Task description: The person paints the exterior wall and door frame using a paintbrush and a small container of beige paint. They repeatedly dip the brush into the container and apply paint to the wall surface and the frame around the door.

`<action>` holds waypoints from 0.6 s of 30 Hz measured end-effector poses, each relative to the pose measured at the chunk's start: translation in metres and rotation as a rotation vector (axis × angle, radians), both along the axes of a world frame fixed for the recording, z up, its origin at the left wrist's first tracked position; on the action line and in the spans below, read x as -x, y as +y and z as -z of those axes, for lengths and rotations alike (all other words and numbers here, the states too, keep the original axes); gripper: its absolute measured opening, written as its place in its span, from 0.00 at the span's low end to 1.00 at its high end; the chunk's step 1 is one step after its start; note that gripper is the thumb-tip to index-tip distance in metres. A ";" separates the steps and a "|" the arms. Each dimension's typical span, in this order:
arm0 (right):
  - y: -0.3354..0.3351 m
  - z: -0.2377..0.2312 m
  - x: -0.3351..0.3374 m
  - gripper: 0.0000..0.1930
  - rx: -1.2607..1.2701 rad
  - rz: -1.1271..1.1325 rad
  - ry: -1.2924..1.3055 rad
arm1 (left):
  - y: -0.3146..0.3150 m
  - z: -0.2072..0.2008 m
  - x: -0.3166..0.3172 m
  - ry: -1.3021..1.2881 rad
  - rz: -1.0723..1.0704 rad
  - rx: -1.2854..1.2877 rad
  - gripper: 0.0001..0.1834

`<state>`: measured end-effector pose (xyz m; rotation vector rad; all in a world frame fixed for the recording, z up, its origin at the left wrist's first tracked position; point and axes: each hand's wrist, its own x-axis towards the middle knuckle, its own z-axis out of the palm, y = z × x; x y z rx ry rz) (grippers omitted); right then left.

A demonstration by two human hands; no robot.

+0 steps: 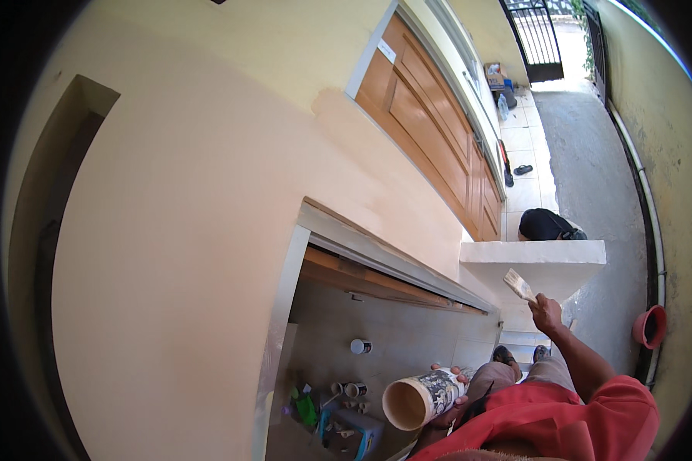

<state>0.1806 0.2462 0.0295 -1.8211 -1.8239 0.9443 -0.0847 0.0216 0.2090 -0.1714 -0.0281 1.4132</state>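
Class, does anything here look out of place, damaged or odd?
Yes, the wall: to the left of the wooden door, its peach area meets pale yellow along a ragged edge, so it looks patchy.

Daylight, brightest top right: pale sunlit ground (pixel 580 58) is nearly blown out. Smooth peach-painted wall (pixel 184 207) is evenly lit. Grey interior floor (pixel 419 330) is dim, details murky. Off-white-bristled paintbrush (pixel 519 284) reads fairly sharp. Fisheye: black vignette at corners, long white pipe (pixel 644 177) bows along right side.
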 end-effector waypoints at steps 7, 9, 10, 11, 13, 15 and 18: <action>0.069 0.017 -0.006 0.14 -0.429 0.045 0.059 | -0.015 -0.004 0.003 0.045 -0.012 0.000 0.26; 0.076 0.006 -0.003 0.15 -0.206 0.069 0.117 | -0.019 -0.006 0.002 0.051 -0.020 0.013 0.26; 0.072 0.001 0.000 0.17 -0.167 0.059 0.135 | -0.022 -0.006 0.001 0.053 -0.032 0.024 0.26; 0.068 -0.008 0.005 0.18 -0.131 0.049 0.153 | -0.024 -0.007 -0.001 0.056 -0.044 0.032 0.26; 0.056 -0.024 0.015 0.21 -0.107 0.027 0.220 | -0.028 -0.006 -0.002 0.048 -0.055 0.018 0.26; 0.041 -0.026 0.024 0.20 -0.119 0.026 0.282 | -0.029 -0.004 -0.001 0.044 -0.047 -0.011 0.26; 0.017 -0.029 0.035 0.21 0.022 -0.069 0.384 | -0.030 -0.002 0.001 0.053 -0.059 -0.039 0.27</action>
